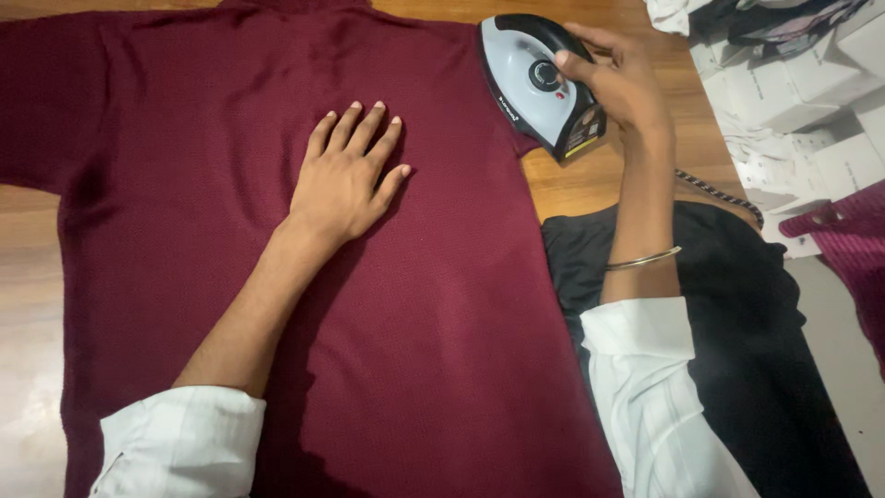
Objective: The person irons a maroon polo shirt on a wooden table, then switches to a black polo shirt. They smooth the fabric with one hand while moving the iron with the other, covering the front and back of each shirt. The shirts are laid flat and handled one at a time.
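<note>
Maroon shirt [304, 277] spread flat and face-down-looking across the wooden bench [590, 180], collar end away from the camera, one sleeve reaching off to the far left, fabric lying smooth with only faint shading near the shoulder. Left hand [346, 180] pressed palm-down on the middle of the upper cloth, fingers [355, 129] extended, slightly fanned and released, gripping nothing — most likely there to pin the fabric taut so it does not drag or bunch. Grey-and-black electric iron [539, 83] resting at the shirt's far right shoulder, its pointed nose toward the collar, sole on the cloth edge with the heel overhanging bare wood. Right hand [618, 88] wrapped over the iron's black handle from the right side, fingers clenched around it, thumb lying near the round dial on top; a hold suited to steering and pressing at once. Shirt under both hands then: directly beneath the flat left fingers, and under the iron rather than touching the right fingers. A thin metal bangle [643, 260] on the right forearm, white sleeves rolled back on both arms. Dark garment [737, 314] lying just beside the shirt's right edge, under the right arm, with a striped braided cord [719, 194] running across it. Stack of white boxes [802, 83] and more clothing well apart at the upper right
</note>
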